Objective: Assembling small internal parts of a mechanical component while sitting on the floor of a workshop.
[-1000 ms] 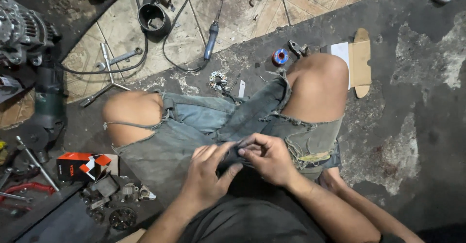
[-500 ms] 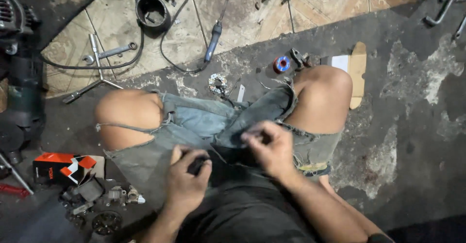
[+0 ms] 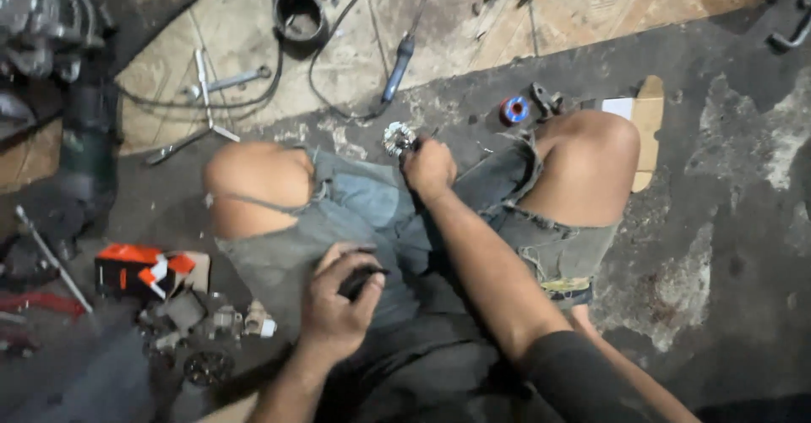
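Note:
I sit on the floor with my knees apart in torn denim shorts (image 3: 372, 212). My left hand (image 3: 338, 305) rests on my lap, closed around a small dark part (image 3: 359, 281). My right hand (image 3: 429, 168) reaches forward between my knees to a small round metal part (image 3: 397, 138) on the floor, fingers touching it. Whether the fingers grip it cannot be made out.
A blue-handled screwdriver (image 3: 399, 60), a black ring-shaped part (image 3: 301, 10), wrenches (image 3: 207, 93) and cables lie ahead on the tiled floor. A blue spool (image 3: 514, 110) and cardboard (image 3: 646, 127) lie by my right knee. An orange box (image 3: 139, 271) and small metal parts (image 3: 211, 326) sit at left.
My hands were together on my lap a second ago. The right hand has left the lap and stretched forward to the round metal part; the left stays on the dark part.

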